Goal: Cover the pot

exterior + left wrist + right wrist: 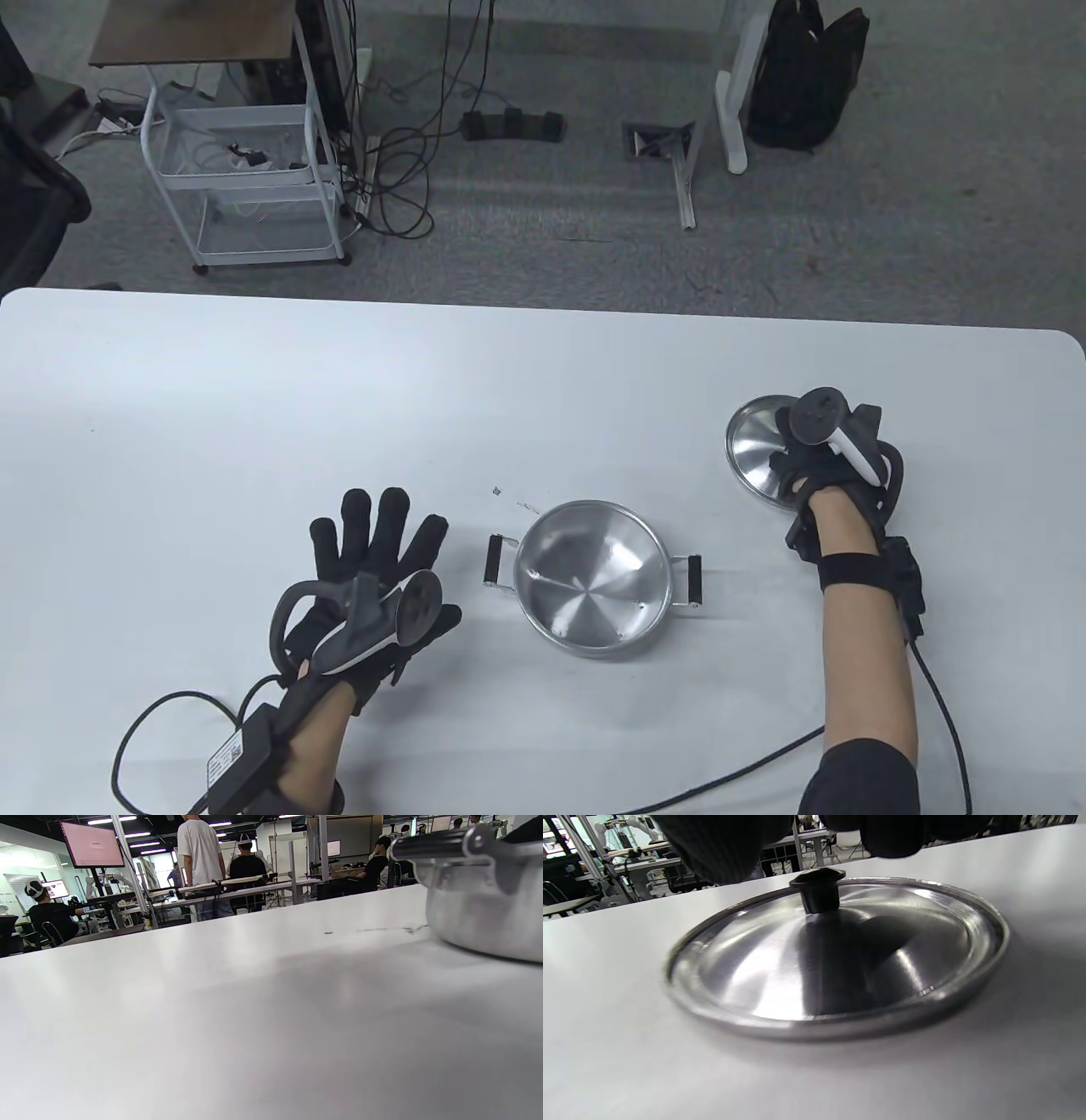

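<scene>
Right hand [836, 463] hovers over lid [835, 955]; fingers apart.

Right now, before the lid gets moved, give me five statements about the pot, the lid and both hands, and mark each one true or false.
1. The steel lid sits on the pot. False: it lies on the white table, to the pot's right, and the pot is uncovered.
2. The right hand is over the lid. True.
3. The right wrist view shows fingers closed around the black knob. False: they hang above it, apart from it.
4. The left hand lies with fingers spread, holding nothing. True.
5. The pot holds food. False: its inside is bare metal.
</scene>
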`<state>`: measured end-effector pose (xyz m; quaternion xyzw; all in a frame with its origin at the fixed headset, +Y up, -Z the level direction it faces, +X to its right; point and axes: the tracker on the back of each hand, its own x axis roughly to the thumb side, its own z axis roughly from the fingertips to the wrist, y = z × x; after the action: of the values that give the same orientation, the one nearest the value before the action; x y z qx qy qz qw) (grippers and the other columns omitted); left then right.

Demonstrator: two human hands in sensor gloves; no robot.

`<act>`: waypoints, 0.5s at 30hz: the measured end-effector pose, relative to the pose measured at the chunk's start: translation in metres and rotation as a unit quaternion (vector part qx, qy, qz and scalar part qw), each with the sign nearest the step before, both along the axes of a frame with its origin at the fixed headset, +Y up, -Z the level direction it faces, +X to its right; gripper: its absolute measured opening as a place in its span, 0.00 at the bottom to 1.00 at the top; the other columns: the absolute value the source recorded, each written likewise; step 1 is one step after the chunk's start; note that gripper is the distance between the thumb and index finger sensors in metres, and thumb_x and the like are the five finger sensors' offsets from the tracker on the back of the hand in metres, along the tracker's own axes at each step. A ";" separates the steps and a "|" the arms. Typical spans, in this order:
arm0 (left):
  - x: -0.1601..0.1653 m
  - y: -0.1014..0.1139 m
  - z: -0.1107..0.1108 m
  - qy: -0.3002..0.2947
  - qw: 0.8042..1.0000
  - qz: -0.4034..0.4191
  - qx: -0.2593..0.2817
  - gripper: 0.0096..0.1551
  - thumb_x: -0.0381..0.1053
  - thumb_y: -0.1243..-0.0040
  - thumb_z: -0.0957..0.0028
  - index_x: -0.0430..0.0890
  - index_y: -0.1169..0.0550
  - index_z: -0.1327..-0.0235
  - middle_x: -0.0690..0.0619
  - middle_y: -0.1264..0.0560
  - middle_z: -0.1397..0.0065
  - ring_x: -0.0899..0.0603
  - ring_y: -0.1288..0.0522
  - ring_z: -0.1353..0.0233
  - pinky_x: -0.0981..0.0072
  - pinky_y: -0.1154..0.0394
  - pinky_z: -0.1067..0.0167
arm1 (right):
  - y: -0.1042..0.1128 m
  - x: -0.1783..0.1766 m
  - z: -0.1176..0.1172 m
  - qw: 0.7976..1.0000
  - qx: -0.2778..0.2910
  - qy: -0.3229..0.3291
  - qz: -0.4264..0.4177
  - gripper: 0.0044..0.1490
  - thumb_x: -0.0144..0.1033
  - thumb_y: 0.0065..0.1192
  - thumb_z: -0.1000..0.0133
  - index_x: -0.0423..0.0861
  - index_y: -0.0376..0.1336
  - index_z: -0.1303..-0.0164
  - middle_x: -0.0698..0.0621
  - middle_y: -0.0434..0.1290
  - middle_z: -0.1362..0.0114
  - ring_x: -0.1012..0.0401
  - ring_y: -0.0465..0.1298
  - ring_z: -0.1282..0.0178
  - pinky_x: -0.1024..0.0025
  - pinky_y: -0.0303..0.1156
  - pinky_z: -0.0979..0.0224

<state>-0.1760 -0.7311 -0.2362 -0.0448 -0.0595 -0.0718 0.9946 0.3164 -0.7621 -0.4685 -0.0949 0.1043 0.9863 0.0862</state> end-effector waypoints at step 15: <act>-0.001 -0.004 -0.003 0.007 1.000 -0.013 -0.013 0.58 0.84 0.57 0.64 0.67 0.57 0.21 0.46 0.68 0.13 0.27 0.68 0.16 0.24 0.61 0.20 | -0.011 -0.005 -0.013 0.996 0.014 0.001 0.083 0.22 0.14 0.79 0.63 0.41 0.80 0.59 0.52 0.86 0.55 0.69 0.86 0.57 0.56 0.73 0.39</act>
<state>-0.1771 -0.7348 -0.2387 -0.0586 -0.0529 -0.0836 0.9934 0.3116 -0.7726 -0.4820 -0.1013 0.0827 0.9914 0.0050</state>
